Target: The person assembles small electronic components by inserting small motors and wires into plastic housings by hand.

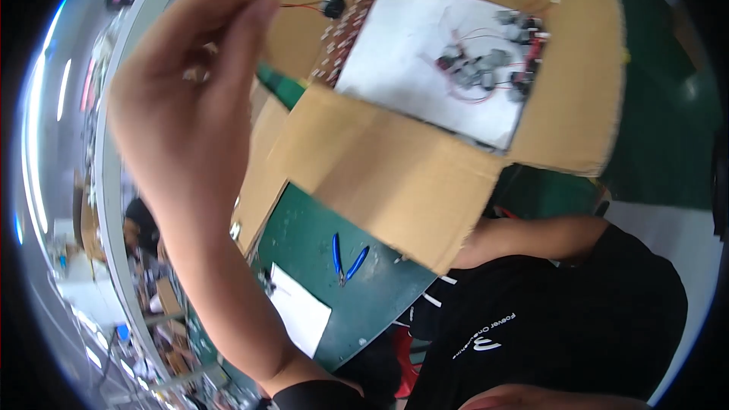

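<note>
I have the left hand (186,121) raised high at the left of my view, and its thumb and first finger are pressed together on thin red wires (300,6). From these wires extends a small round black part (332,6), which appears in front of the left side of the cardboard box (387,175), close to the strips with white pieces (345,34). The right hand (472,247) is near the lower right corner of the front flap; the cardboard covers most of its fingers, so I cannot tell if they are gripping or only resting. The flaps of the box are spread open, and inside I see a white sheet (387,53). On the right part of this sheet lies a loose group of grey and black parts (478,68) with red wires among them; they look blurred to me, therefore I do not count them. Below the box, on the green table (304,220), there are blue-handled cutters (342,262) with handles apart, and to their left a white paper (301,311).
</note>
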Demonstrator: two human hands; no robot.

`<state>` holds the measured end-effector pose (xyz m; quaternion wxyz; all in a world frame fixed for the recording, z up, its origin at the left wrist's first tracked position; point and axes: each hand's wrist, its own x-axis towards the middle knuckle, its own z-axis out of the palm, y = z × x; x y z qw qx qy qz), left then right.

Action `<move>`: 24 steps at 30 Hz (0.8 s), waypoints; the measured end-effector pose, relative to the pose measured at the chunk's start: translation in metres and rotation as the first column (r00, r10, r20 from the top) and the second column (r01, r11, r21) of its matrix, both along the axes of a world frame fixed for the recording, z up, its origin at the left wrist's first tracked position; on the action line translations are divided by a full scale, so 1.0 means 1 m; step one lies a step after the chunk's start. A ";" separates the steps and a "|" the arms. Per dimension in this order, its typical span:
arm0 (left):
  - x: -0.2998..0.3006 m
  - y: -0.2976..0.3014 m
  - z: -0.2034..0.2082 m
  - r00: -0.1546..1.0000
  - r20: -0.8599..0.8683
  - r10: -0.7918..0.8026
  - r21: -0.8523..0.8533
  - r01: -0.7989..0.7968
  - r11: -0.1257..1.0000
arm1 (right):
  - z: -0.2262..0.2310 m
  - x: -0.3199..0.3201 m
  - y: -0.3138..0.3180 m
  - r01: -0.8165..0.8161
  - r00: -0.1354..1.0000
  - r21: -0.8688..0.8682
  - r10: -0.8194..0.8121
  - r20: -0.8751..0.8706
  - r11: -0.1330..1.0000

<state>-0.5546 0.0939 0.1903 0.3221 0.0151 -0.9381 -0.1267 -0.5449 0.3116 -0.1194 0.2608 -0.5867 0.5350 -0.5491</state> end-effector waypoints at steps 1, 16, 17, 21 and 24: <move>0.020 -0.009 -0.005 0.997 -0.077 -0.001 0.036 0.003 0.999 | -0.007 -0.005 0.005 -0.023 0.997 0.035 0.026 -0.071 0.999; 0.219 -0.087 -0.196 0.802 0.376 0.463 0.235 -0.566 0.790 | 0.024 -0.022 -0.038 -0.005 0.998 0.050 0.008 -0.059 0.999; 0.222 -0.108 -0.210 0.767 0.357 0.534 0.159 -0.613 0.774 | 0.024 -0.023 -0.037 0.013 0.999 0.053 -0.011 -0.038 0.999; 0.258 -0.213 -0.249 0.607 0.246 0.755 -0.114 -0.756 0.645 | 0.024 -0.019 -0.040 0.016 0.999 0.066 -0.014 -0.033 0.998; 0.275 -0.274 -0.259 0.515 0.240 0.823 -0.286 -0.773 0.567 | 0.019 -0.017 -0.042 0.033 0.999 0.084 -0.033 -0.008 0.996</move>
